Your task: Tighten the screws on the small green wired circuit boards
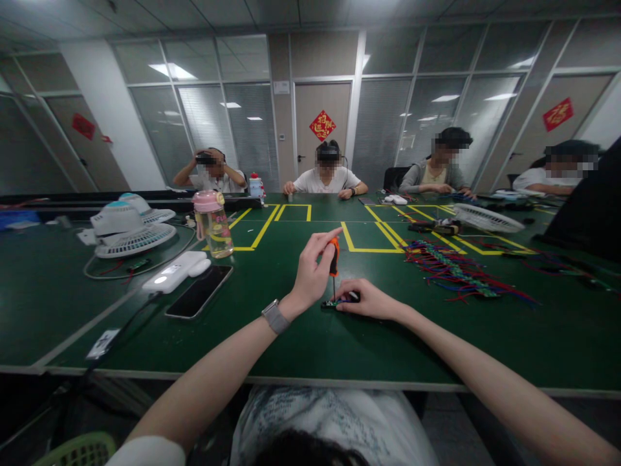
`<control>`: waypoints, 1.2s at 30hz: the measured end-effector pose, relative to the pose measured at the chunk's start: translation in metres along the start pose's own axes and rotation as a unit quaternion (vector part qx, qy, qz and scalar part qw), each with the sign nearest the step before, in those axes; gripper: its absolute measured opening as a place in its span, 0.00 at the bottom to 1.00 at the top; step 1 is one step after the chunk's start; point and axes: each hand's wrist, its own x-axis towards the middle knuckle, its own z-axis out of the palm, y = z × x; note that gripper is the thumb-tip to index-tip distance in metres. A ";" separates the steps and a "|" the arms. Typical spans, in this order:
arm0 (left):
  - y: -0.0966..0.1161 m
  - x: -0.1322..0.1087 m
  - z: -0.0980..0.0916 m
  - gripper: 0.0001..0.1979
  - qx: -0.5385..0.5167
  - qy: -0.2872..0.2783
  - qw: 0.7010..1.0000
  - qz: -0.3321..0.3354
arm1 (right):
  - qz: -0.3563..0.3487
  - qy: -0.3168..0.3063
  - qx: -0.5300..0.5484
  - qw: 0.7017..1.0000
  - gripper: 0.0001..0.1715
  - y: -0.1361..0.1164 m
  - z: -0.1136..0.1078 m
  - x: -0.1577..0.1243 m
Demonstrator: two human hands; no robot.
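Observation:
My left hand [315, 268] is closed around the orange-and-black handle of a screwdriver [334, 259], its index finger stretched over the top. The shaft points straight down, its tip at a small circuit board [330, 304] on the green table. My right hand [366, 299] pinches the same board from the right side, fingertips close to the screwdriver tip. A small dark part shows under those fingers; what it is I cannot make out. Farther right lies a row of green circuit boards [453, 270] with red and blue wires.
At left are a phone [200, 292], a white power strip [174, 272], a pink-lidded bottle [213, 223] and white fans [130, 226]. Another fan part [488, 218] lies at right. Yellow tape [373, 250] marks the green table [291, 353]. Several people sit across it.

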 end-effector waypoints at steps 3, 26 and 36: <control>-0.001 0.000 0.001 0.18 -0.041 -0.016 0.999 -0.018 | 0.001 -0.002 0.001 1.000 0.13 0.000 0.000 0.000; -0.003 0.002 0.002 0.17 -0.061 -0.017 0.997 -0.035 | 0.002 0.001 -0.004 1.000 0.12 0.000 0.000 0.000; 0.003 0.002 0.000 0.11 0.016 -0.005 1.000 0.009 | -0.005 -0.002 -0.003 1.000 0.12 0.002 0.000 0.000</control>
